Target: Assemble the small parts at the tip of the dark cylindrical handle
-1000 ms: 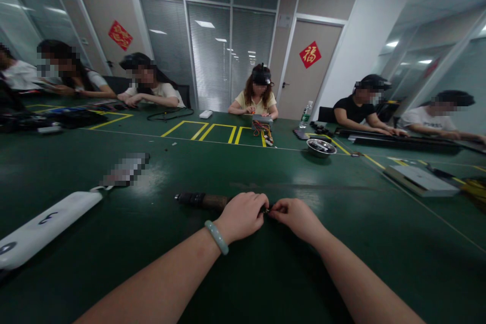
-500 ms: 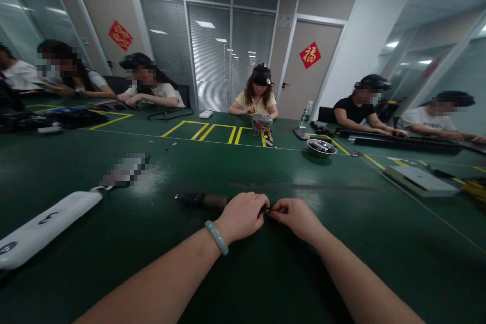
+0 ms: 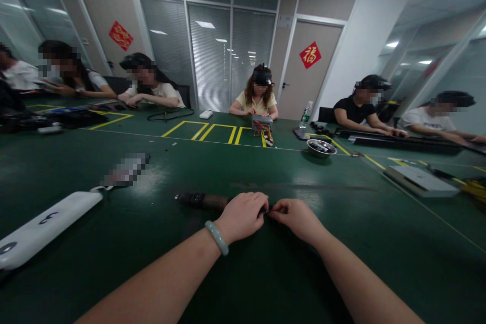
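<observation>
A dark cylindrical tool, black with a brown middle and a small metal tip at its left end, lies along the green table. Its right part disappears behind my left hand, whose fingers are wrapped round that end. A pale green bangle circles the left wrist. Thumb and fingers of my right hand pinch together at the tool's right end, close to the left fingertips. Whatever small part is between them is mostly hidden; only a tiny shiny bit shows.
On the left lies a white power bank with a strap. A metal bowl of small parts, a water bottle and a flat silver box stand farther right. Across the table, a person works at a wired grey box.
Both hands stay almost where they were, still closed at the tool's right end. The tool has hardly moved.
</observation>
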### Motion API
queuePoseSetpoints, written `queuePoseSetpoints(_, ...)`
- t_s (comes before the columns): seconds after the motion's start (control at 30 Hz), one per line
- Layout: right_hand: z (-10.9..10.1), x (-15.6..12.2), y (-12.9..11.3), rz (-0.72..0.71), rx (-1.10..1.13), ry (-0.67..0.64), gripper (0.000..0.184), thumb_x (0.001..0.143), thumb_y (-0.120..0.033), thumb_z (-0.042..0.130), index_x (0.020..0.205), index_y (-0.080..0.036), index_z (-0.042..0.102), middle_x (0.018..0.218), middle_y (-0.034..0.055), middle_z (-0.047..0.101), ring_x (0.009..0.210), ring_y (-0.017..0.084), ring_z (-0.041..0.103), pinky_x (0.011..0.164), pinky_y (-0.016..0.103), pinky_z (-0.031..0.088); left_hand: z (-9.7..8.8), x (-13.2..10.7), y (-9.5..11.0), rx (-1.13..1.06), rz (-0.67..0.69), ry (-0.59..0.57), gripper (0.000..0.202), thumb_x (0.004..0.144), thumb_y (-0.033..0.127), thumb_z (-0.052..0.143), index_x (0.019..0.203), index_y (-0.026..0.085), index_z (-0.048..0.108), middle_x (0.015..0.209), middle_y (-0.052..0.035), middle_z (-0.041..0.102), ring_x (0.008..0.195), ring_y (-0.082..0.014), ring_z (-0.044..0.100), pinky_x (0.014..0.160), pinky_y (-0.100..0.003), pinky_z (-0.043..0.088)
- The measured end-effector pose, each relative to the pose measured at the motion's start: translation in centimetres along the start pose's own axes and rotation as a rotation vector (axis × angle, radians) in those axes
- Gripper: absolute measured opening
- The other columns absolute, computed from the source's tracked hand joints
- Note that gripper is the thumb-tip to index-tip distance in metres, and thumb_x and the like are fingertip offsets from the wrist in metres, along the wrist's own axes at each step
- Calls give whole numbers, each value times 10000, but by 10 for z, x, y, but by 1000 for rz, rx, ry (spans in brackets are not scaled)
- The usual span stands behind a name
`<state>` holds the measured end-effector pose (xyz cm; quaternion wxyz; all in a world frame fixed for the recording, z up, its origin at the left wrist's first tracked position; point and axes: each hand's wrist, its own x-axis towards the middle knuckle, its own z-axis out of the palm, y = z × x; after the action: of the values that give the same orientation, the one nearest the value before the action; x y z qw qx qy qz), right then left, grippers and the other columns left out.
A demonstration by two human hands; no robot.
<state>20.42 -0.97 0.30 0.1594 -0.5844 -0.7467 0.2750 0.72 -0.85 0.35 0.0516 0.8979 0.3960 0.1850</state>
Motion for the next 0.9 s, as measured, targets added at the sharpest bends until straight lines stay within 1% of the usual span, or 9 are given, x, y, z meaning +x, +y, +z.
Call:
queuePoseSetpoints(0.33, -1, 0, 0, 6, -7, 11, 204, 798, -380, 593, 832, -225, 723, 733, 2, 687, 630, 130, 572, 539, 225, 331, -3, 0, 1, 13, -8, -35, 156, 836, 205, 529, 989, 206, 559, 1012, -31, 605, 956, -200, 559, 827, -343, 437)
queuePoseSetpoints(0.53, 2, 1, 3, -9, 12, 13, 208, 805, -384, 590, 839, -224, 718, 741, 2, 688, 641, 129, 574, 547, 219, 336, 0, 0, 0, 4, -3, -8, 148, 831, 204, 525, 975, 205, 563, 982, -27, 609, 938, -198, 561, 828, -343, 434)
queuePoseSetpoints(0.73, 1, 1, 2, 0, -15, 21, 219, 802, -398, 596, 829, -220, 721, 716, 4, 680, 635, 133, 572, 539, 222, 329, 2, 0, 0, 32, -10, -9, 203, 823, 201, 530, 1025, 199, 546, 1000, -39, 602, 942, -204, 562, 835, -344, 422)
queuePoseSetpoints(0.9, 0, 0, -1, 15, -17, 7, 206, 801, -384, 596, 830, -223, 721, 724, -1, 689, 626, 128, 572, 546, 220, 336, 1, 0, 0, 20, 0, -18, 163, 834, 209, 534, 997, 210, 547, 982, -24, 604, 934, -193, 560, 829, -334, 426)
